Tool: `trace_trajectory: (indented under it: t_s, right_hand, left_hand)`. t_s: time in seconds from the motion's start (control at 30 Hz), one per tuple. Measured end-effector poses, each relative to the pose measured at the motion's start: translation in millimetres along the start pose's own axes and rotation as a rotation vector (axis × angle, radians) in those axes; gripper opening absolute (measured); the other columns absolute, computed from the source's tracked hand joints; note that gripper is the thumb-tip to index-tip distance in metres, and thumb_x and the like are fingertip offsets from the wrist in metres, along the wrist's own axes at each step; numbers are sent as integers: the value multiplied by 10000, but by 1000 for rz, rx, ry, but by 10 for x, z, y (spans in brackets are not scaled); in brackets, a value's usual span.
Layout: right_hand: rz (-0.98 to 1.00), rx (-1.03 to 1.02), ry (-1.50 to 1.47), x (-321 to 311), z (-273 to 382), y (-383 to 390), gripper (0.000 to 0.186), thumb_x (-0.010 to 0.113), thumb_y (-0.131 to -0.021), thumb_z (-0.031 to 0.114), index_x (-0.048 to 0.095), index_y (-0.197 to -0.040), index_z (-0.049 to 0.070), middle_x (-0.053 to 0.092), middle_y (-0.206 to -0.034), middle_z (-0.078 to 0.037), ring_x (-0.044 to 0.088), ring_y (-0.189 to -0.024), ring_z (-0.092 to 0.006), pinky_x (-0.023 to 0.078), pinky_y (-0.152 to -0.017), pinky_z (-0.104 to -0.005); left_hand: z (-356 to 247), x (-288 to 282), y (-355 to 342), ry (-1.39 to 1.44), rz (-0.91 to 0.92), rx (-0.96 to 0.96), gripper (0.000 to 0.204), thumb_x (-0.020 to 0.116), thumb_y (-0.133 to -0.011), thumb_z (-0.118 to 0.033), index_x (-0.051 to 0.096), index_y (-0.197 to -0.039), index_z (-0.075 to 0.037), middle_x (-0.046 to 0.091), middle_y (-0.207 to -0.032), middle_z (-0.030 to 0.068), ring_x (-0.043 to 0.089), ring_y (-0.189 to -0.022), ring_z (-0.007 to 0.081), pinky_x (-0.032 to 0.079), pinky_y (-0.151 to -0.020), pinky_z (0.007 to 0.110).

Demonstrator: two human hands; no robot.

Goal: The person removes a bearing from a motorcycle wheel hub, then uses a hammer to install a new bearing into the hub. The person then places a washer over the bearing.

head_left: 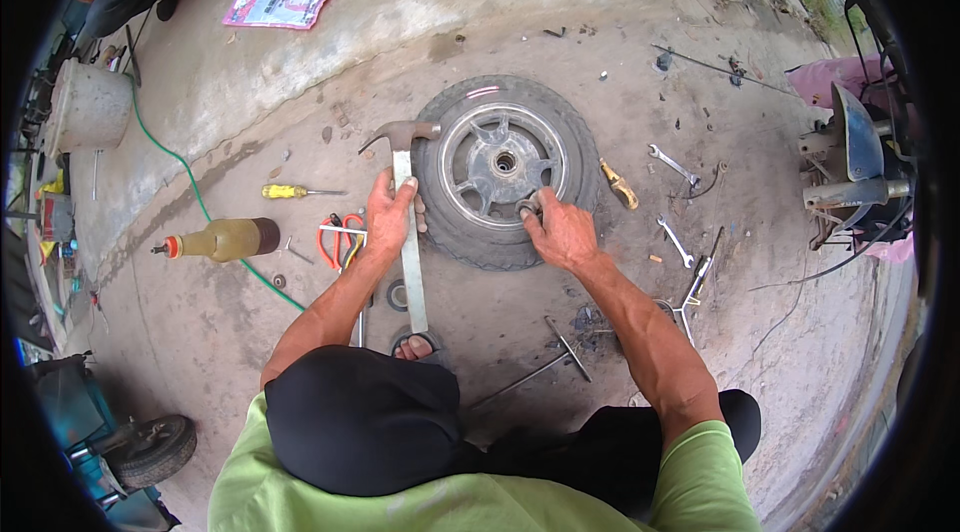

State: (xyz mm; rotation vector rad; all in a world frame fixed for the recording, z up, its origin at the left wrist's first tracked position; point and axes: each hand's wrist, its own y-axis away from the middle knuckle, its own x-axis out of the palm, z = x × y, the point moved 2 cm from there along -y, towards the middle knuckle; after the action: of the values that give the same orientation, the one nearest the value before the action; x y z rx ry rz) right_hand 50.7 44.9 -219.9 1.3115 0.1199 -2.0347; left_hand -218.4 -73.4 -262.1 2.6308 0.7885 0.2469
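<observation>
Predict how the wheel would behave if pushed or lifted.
Lying flat, the wheel would probably slide rather than roll. Its metal hub and thick tyre suggest it is heavy. The tyre's rubber may bend slightly, but the metal middle should stay stiff.

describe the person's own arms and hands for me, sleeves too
The left hand and right hand are both ungloved, with bare wrists and slim, bare forearms. A short, plain light-green sleeve shows on the right arm; the left sleeve is mostly hidden behind the knee.
</observation>
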Motion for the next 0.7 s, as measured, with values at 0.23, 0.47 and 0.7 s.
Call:
trace_trajectory:
  t_s: [0.23, 0.47, 0.7]
  right_hand:
    - [7, 42, -245, 264, 288, 309, 330, 617, -999, 327, 549, -1125, 30, 729, -889, -249, 713, -871, -465, 520, -799, -588]
    - [-193, -80, -349, 503, 391, 469, 302, 684, -943, 295, 601, -1091, 45, 735, -932, -178, 713, -873, -423, 537, -768, -535]
    - [-181, -54, -493, 477, 327, 494, 269, 718, -911, 268, 648, -1055, 52, 718, -864, -151, 708, -779, -361, 545, -712, -470]
  left_hand:
    - [-95, -47, -54, -73, 25, -17, 353, 613, -1046, -217, 516, -1340, -47, 618, -754, 48, 592, -556, 151, 524, -489, 314]
    - [-179, 213, 364, -21, 80, -70, 345, 618, -1041, -225, 517, -1327, -59, 620, -817, 57, 601, -617, 143, 521, -506, 310]
    - [-35, 594, 585, -271, 155, -17, 233, 578, -1070, -220, 491, -1217, -63, 598, -804, 48, 591, -613, 133, 506, -499, 309]
